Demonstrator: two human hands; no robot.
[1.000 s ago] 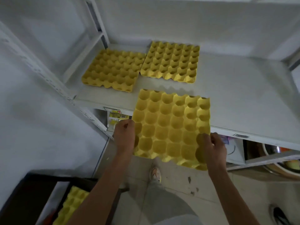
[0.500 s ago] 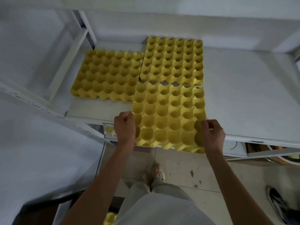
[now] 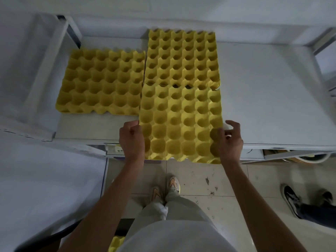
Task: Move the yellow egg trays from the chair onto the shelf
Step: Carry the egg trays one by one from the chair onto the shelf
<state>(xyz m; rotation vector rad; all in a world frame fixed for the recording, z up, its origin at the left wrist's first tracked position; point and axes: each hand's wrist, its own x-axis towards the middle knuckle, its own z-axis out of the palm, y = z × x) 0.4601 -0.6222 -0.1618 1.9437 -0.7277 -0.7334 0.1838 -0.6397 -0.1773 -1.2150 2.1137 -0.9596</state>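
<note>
Three yellow egg trays lie on the white shelf (image 3: 269, 99). The nearest tray (image 3: 180, 122) sits between both hands, its near edge hanging over the shelf's front lip and its far edge touching the back tray (image 3: 181, 57). The left hand (image 3: 131, 139) pinches that tray's left rim; the right hand (image 3: 230, 140) grips the right near corner with its fingers partly loosened. Beyond the left hand lies the left tray (image 3: 103, 82), butted against the others. Below the hands are the person's shoes (image 3: 166, 188) on the tiled floor. Another person's dark shoe (image 3: 291, 199) stands to the right. More yellow tray (image 3: 115, 243) shows below the left forearm.
</note>
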